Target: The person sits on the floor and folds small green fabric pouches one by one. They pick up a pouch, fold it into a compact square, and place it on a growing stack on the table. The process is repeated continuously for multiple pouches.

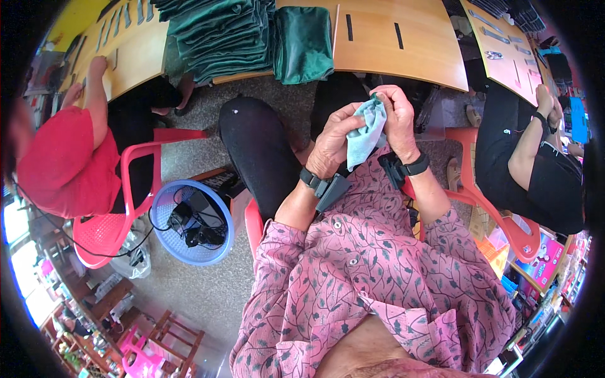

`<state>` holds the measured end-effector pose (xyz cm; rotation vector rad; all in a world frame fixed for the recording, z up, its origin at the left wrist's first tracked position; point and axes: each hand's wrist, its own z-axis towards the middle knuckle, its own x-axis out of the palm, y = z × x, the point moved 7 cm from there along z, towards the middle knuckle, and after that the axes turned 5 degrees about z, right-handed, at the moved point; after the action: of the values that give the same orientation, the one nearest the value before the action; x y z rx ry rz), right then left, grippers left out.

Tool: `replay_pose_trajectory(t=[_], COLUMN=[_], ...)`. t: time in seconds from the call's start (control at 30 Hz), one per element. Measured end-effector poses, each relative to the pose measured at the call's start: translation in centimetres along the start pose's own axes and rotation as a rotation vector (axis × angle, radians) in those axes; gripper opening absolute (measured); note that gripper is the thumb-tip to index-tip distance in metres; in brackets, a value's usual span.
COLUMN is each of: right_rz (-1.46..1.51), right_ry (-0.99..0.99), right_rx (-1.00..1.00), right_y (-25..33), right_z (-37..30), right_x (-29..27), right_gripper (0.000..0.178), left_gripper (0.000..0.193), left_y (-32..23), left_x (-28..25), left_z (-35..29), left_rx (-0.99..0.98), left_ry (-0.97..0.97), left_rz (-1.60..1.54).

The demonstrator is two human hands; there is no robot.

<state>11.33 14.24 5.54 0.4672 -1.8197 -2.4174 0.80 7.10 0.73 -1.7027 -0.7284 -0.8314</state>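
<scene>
1. The left hand point(333, 142) and right hand point(398, 123) meet in front of the chest, above the lap, both closed around a small pale blue-grey soft cloth point(367, 132).
2. The cloth sits between the two grips: it lies at about 3 o'clock from the left hand and 9 o'clock from the right.
3. Its long axis runs from roughly 1 o'clock, where the top is bunched under the right fingertips, down to 7 o'clock, where the loose tail hangs toward the left wrist.
4. The left grip is curled shut, thumb and fingers pinching the cloth's left edge; the right grip is shut over the upper bunch. Whether anything is wrapped inside the cloth cannot be told.
5. Both hands touch the cloth, so neither is nearer; the right holds the higher end.
6. Beyond the hands, at 12 o'clock, the curved wooden worktop point(403, 60) carries a stack of folded dark green cloths point(252, 34).
</scene>
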Motion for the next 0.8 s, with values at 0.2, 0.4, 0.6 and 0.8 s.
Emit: replay_pose_trajectory(t=[0.2, 0.4, 0.6, 0.8], right_rz=[-0.08, -0.014, 0.14, 0.088], right_ry=[-0.002, -0.061, -0.128, -0.171], right_rx=[-0.015, 0.131, 0.186, 0.136], right_y=[-0.1, -1.5, -2.5, -1.4], right_z=[-0.2, -0.4, -0.3, -0.5], right_x=[0.4, -0.5, -0.8, -1.2], right_gripper=[0.007, 0.015, 0.016, 0.018], left_gripper=[0.034, 0.045, 0.062, 0.029], left_y=[-0.2, 0.4, -0.5, 0.4], left_x=[0.5, 1.4, 1.2, -1.8], left_z=[-0.5, -1.0, -1.1, 0.0], left_rx=[-0.009, -0.021, 0.133, 0.17], left_ry=[0.05, 0.32, 0.331, 0.055], left_rz=[0.18, 0.125, -0.03, -0.325])
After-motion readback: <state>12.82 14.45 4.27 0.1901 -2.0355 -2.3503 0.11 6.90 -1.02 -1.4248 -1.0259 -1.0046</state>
